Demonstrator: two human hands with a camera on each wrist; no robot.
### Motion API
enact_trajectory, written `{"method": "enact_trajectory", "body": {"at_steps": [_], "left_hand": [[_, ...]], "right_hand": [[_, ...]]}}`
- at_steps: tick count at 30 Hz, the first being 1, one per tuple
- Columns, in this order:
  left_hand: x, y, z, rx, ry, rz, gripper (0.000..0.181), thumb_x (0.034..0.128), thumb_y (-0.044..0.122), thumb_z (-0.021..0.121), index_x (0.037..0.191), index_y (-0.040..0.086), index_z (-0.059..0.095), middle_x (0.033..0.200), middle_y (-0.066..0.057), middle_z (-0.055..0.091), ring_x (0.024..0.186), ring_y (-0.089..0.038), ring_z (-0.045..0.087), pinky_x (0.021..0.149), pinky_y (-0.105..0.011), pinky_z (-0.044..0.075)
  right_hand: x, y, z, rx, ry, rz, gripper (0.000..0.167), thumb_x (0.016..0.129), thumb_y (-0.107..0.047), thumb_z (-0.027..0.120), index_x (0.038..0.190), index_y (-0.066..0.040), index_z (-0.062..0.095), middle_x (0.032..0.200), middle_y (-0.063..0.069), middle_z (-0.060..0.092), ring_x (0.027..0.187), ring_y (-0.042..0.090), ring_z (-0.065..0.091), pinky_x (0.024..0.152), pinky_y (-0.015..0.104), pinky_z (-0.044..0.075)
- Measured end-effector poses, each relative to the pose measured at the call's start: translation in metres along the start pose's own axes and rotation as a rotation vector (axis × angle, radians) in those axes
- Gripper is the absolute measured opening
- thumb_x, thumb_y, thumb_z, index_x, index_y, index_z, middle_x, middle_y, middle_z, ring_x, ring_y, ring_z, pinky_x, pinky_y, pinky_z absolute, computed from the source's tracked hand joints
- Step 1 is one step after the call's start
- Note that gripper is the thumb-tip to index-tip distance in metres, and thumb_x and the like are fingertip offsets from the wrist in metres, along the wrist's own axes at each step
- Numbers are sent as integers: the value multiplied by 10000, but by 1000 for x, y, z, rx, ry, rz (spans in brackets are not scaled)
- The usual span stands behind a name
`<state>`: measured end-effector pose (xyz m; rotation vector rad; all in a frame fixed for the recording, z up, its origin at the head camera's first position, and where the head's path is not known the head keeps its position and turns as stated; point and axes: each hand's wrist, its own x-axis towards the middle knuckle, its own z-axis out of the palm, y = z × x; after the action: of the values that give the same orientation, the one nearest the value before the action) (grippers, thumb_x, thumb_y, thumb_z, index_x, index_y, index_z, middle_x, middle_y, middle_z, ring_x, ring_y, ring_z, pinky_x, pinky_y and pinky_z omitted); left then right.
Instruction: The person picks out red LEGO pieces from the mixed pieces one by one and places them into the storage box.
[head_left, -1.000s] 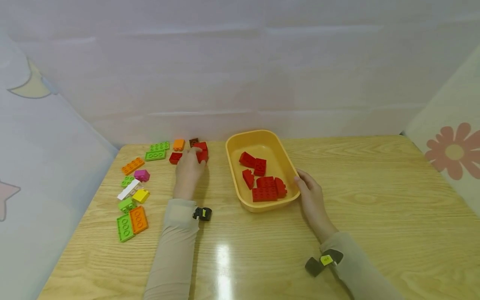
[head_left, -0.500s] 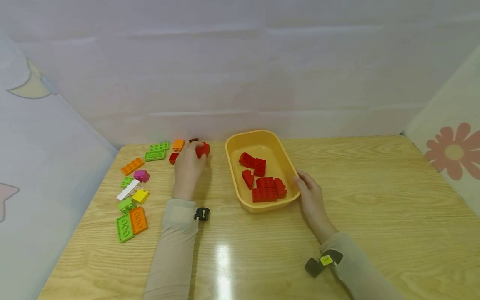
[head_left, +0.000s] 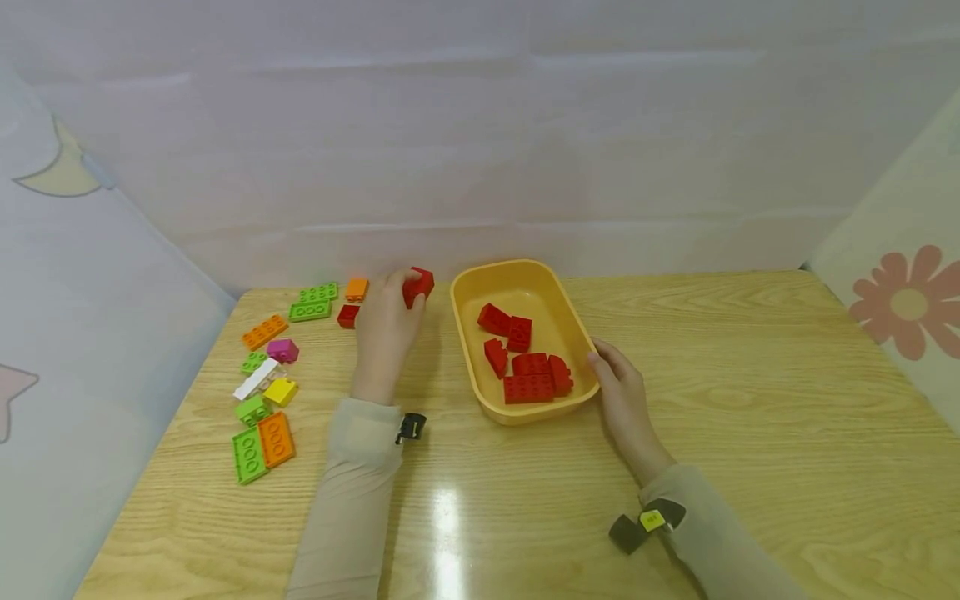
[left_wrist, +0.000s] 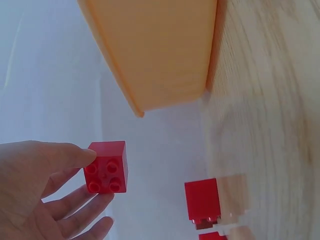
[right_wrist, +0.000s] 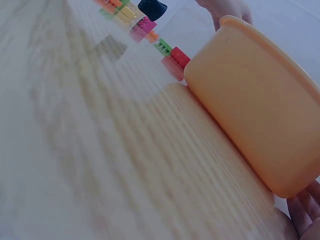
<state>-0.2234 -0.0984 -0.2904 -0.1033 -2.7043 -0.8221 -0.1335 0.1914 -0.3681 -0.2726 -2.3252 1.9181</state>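
Observation:
My left hand (head_left: 386, 333) pinches a red toy brick (head_left: 419, 287) at the table's back edge, left of a yellow plastic tray (head_left: 468, 367). In the left wrist view the held brick (left_wrist: 108, 167) has its studs toward the camera, with the thumb on one side and fingertips underneath. Another red brick (left_wrist: 202, 200) stands on the table, a brown bit showing at its base. My right hand (head_left: 625, 400) grips the tray's right side near the front corner. Inside the tray lie several red bricks (head_left: 529, 388).
A dark red brick (head_left: 348, 316) sits just left of my left hand. Green plates (head_left: 311, 311), an orange brick (head_left: 357, 289), a magenta brick (head_left: 283, 351), a white brick (head_left: 260, 379) and a yellow brick (head_left: 282, 392) are spread along the table's left side. A white sheet hangs behind.
My left hand has lifted the red brick from the back of the table and carried it slightly right toward the tray. The right hand and tray have stayed put.

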Motion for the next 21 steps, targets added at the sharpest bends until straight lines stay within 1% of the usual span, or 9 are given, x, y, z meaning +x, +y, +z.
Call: {"method": "enact_trajectory", "body": {"at_steps": [5, 8, 12, 15, 20, 21], "left_hand": [[-4, 11, 3, 14, 11, 53, 296, 940, 157, 679, 1219, 59, 662, 1223, -152, 638, 1043, -338, 622, 767, -480, 551], [-7, 17, 7, 45, 17, 89, 285, 936, 156, 690, 1210, 78, 673, 1213, -134, 646, 1004, -327, 645, 733, -460, 556], [-9, 24, 12, 82, 17, 130, 271, 938, 164, 690, 1202, 107, 680, 1214, -105, 650, 1015, -315, 646, 771, -458, 549], [-12, 30, 15, 94, 11, 154, 263, 943, 181, 683, 1198, 115, 683, 1204, -92, 655, 1004, -301, 647, 785, -439, 544], [-16, 37, 19, 130, 7, 189, 263, 940, 208, 692, 1187, 118, 689, 1158, -79, 672, 843, -270, 650, 675, -368, 538], [-17, 38, 20, 133, 8, 195, 261, 937, 209, 696, 1183, 120, 691, 1157, -75, 675, 832, -269, 650, 667, -363, 535]], "right_hand": [[0, 0, 0, -11, 1, 3, 454, 1051, -291, 488, 1420, -27, 505, 1442, 116, 497, 1299, 222, 479, 1043, 248, 425], [0, 0, 0, -13, 0, 6, 459, 1051, -297, 486, 1424, -28, 501, 1445, 113, 494, 1303, 220, 475, 1050, 256, 420], [1, 1, 0, -5, -2, 6, 469, 1051, -304, 487, 1428, -24, 496, 1447, 107, 491, 1308, 213, 472, 1064, 280, 411], [1, 1, 0, 4, -5, 7, 470, 1052, -304, 485, 1429, -23, 491, 1451, 108, 485, 1313, 212, 468, 1074, 306, 405], [1, 0, 0, -8, -11, 11, 483, 1054, -315, 476, 1438, -21, 482, 1463, 112, 476, 1324, 216, 458, 1084, 321, 394], [1, 0, 0, -10, -11, 11, 483, 1054, -315, 475, 1437, -20, 482, 1462, 113, 476, 1325, 216, 457, 1087, 322, 392]]}}
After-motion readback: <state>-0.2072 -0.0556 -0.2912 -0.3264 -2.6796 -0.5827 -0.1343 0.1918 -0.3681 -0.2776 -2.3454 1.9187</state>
